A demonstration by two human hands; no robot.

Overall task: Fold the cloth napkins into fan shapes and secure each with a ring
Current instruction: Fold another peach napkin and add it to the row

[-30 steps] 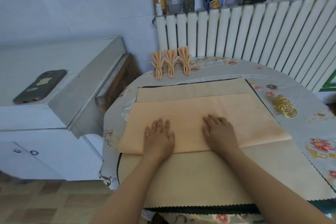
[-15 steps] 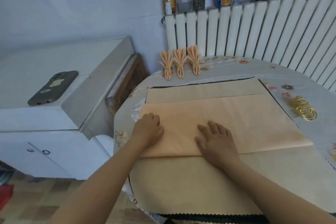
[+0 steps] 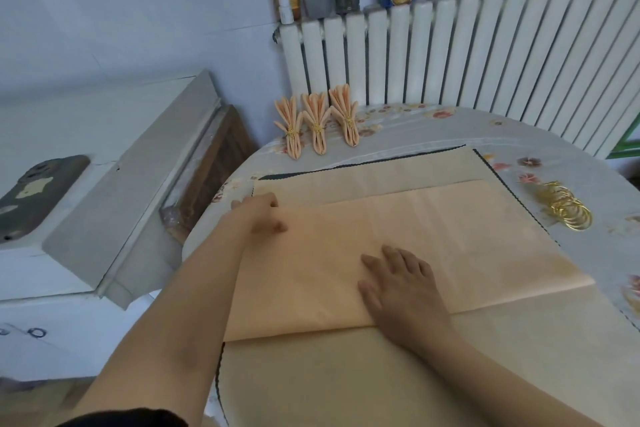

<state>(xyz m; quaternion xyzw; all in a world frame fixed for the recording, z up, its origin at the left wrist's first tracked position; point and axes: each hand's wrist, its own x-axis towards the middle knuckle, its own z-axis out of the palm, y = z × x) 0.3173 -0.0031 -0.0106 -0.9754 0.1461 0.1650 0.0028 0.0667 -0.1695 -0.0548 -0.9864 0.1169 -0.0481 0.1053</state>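
**foldfan22:** so what changed in the last second? Both hands were flat in the middle of the peach cloth napkin (image 3: 415,239), which is folded in half on the beige scallop-edged mat (image 3: 346,385) on the round table.

**ringo_k:** the left hand (image 3: 258,218) slid out to the napkin's far left corner and looks like it's pinching the edge there, thumb on top. The right hand (image 3: 401,284) stayed flat near the front fold, fingers spread, gripping nothing.

**foldfan22:** meaning?

**ringo_k:** my guess, smoothing's done and pleating starts from that left end. Three finished peach fan napkins (image 3: 317,125) sit at the table's far edge, pile of gold metal rings (image 3: 564,208) waits near the right edge.
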